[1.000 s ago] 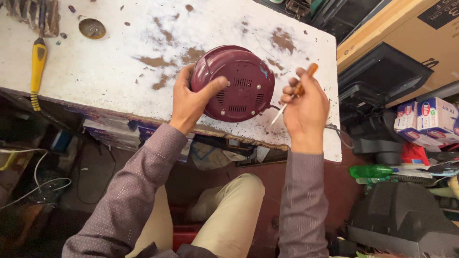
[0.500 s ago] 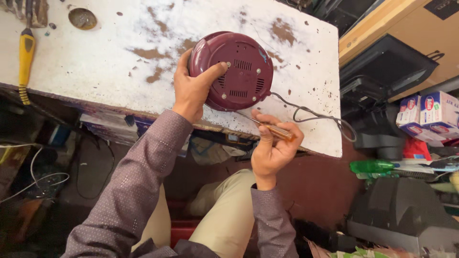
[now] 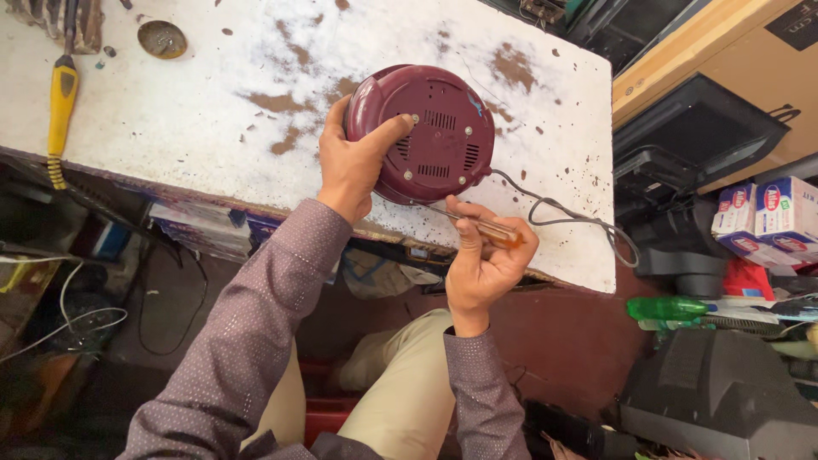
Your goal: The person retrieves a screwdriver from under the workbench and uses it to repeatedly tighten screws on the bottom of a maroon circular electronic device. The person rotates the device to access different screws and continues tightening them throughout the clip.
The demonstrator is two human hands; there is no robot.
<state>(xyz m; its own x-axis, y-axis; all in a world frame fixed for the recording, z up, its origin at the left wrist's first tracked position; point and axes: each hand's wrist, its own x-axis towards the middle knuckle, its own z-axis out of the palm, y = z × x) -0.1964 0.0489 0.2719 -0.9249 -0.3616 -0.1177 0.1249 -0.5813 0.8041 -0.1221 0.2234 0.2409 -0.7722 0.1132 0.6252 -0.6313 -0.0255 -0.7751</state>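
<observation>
Left hand (image 3: 362,166) grips the rim of a round maroon appliance base (image 3: 430,132), which lies underside-up at upper centre of the frame on a worn white workbench (image 3: 170,119), thumb pressed across its vented bottom. Right hand (image 3: 486,260), just below it at centre, is closed around an orange-handled screwdriver (image 3: 486,228), whose shaft points left toward the base's lower edge. A grey power cord (image 3: 571,223) trails rightward. At upper left lies a yellow-handled tool (image 3: 61,106).

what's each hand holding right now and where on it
Left hand clasps the maroon appliance base by its rim. Right hand holds a screwdriver by its orange handle.
</observation>
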